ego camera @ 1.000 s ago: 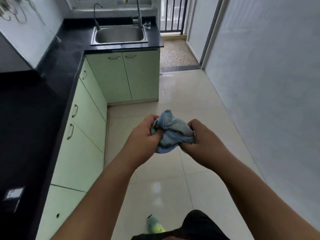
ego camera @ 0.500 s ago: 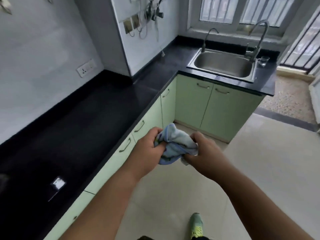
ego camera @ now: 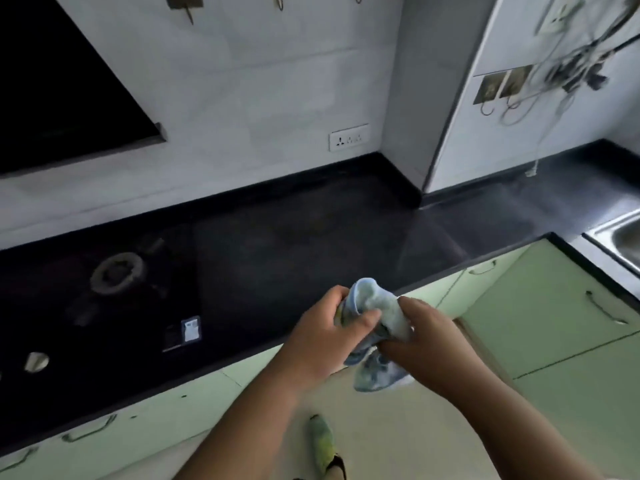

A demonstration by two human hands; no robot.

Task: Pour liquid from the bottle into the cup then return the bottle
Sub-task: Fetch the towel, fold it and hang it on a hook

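A crumpled light blue cloth is bunched between both hands in front of the black countertop. My left hand grips its left side, fingers curled round the fabric. My right hand holds the right side, and a loose end of the cloth hangs below it. No bottle and no cup appear in the head view.
A black gas hob is set into the counter at left, with a wall socket behind. A steel sink shows at the right edge. Pale green cabinets run under the counter. My green shoe stands on the tiled floor.
The view has swung left from the sink and floor to the hob and wall. Both hands kept hold of the cloth and shifted it between them.
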